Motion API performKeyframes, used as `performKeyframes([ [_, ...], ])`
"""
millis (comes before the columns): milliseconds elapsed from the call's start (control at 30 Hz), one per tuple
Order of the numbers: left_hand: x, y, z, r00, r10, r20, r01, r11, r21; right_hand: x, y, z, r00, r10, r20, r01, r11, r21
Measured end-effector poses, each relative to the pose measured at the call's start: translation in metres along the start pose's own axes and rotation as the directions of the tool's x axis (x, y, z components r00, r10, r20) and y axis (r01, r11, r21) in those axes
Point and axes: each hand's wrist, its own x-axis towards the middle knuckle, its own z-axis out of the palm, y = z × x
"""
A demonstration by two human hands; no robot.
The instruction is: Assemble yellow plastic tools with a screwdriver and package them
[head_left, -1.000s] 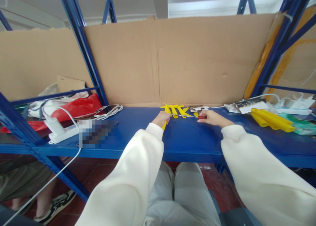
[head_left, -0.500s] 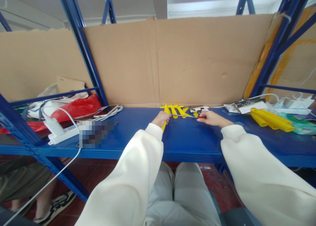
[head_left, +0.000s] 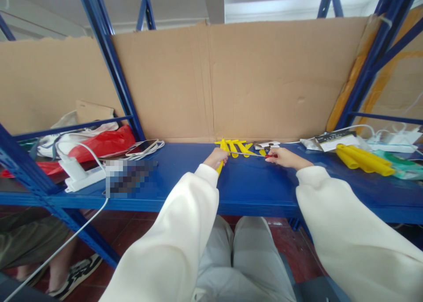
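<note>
In the head view, my left hand (head_left: pixel 217 157) is closed around an upright yellow plastic piece (head_left: pixel 223 145), whose ends show above and below the fingers. My right hand (head_left: pixel 276 156) grips a screwdriver (head_left: pixel 246 154) by its handle, mostly hidden by the fingers. Its thin metal shaft points left, and the tip reaches the yellow piece beside my left fingers; whether it touches a screw is too small to tell. Behind the shaft, several similar yellow pieces (head_left: pixel 234 148) lie in a row on the blue shelf (head_left: pixel 254 183).
Cardboard (head_left: pixel 257 82) stands along the back. To the right lie rolled yellow sheets (head_left: pixel 363 160) and packets. At left are a white power strip (head_left: pixel 86 178), a phone (head_left: pixel 142 147) with a coiled cable, and a red bag (head_left: pixel 105 142). Another person's leg (head_left: pixel 61 262) shows below.
Both hands keep their holds and almost the same places. My right hand and the screwdriver have shifted very slightly to the right.
</note>
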Motion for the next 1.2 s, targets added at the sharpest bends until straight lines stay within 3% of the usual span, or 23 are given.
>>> performKeyframes([
  [100,-0.0006,0.0004,0.0002,1.0,-0.001,0.0,0.001,1.0,-0.001,0.0004,-0.0008,-0.0001,1.0,0.001,0.023,-0.001,1.0,0.024],
  [333,-0.0028,0.0016,0.0006,1.0,0.0,0.018,0.0,1.0,0.017,-0.0007,0.0009,0.0025,0.998,0.031,-0.056,-0.03,0.999,0.016],
  [600,0.0005,0.0006,-0.0001,1.0,-0.007,0.027,0.007,1.0,-0.009,-0.0004,0.0011,-0.0019,1.0,-0.01,-0.01,0.01,1.0,-0.015],
  [1000,-0.0001,0.0006,0.0005,1.0,-0.003,0.019,0.003,1.0,0.002,-0.0007,0.0014,0.0029,0.999,0.02,-0.041,-0.016,0.995,0.093],
  [1200,-0.0015,0.001,0.0002,1.0,0.007,0.014,-0.007,1.0,0.02,-0.0021,-0.0039,-0.0036,0.999,-0.024,0.045,0.022,0.998,0.053],
])
